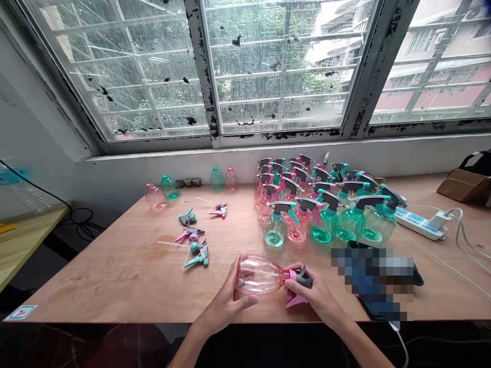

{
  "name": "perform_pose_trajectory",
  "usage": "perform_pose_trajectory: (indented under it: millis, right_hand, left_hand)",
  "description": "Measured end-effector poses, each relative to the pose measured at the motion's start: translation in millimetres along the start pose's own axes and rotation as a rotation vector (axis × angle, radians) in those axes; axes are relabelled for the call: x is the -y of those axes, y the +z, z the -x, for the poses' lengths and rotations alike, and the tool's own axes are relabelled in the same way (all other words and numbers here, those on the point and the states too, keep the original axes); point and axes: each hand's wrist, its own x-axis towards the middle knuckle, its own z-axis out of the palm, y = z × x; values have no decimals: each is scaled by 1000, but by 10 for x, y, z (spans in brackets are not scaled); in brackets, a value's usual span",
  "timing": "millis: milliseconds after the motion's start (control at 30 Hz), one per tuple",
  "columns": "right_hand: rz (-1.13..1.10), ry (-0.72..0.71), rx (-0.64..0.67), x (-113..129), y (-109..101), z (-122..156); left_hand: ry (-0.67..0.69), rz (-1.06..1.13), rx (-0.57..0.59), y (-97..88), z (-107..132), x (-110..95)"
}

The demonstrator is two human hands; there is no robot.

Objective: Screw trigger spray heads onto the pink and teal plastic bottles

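A clear pink spray bottle (261,275) lies sideways between my two hands, above the table's front part. Its base is cradled by my left hand (227,300), fingers behind it and thumb stretched along the underside. My right hand (307,292) is closed around the trigger sprayer (304,278), a grey head with a pink collar and trigger, at the bottle's neck. Left of the bottle lie loose trigger sprayers: a teal and grey one (198,254) nearest, a pink one (191,234), another teal one (187,217) and a pink one farther back (220,210).
Green and pink spray bottles with heads (322,225) stand grouped at back right. Several headless bottles (156,197) stand near the wall, beside small dark blocks (187,182). A power strip (420,223), white cables, a partly blurred phone (418,276) and a brown bag (466,186) are rightward.
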Motion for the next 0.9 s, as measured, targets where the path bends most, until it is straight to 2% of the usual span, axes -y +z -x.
perform_pose_trajectory:
  millis: [267, 467, 700, 900]
  right_hand:
    - [-46, -11, -21, -40, 0, -12]
    - [60, -32, 6, -22, -1, 12]
    - [17, -13, -12, -70, -28, 4]
    - [43, -21, -1, -46, -27, 8]
  left_hand:
    - [51, -100, -43, 12, 0, -3]
    - [49, -14, -22, -19, -3, 85]
    - [55, -67, -22, 14, -2, -6]
    - [18, -23, -34, 5, -3, 38]
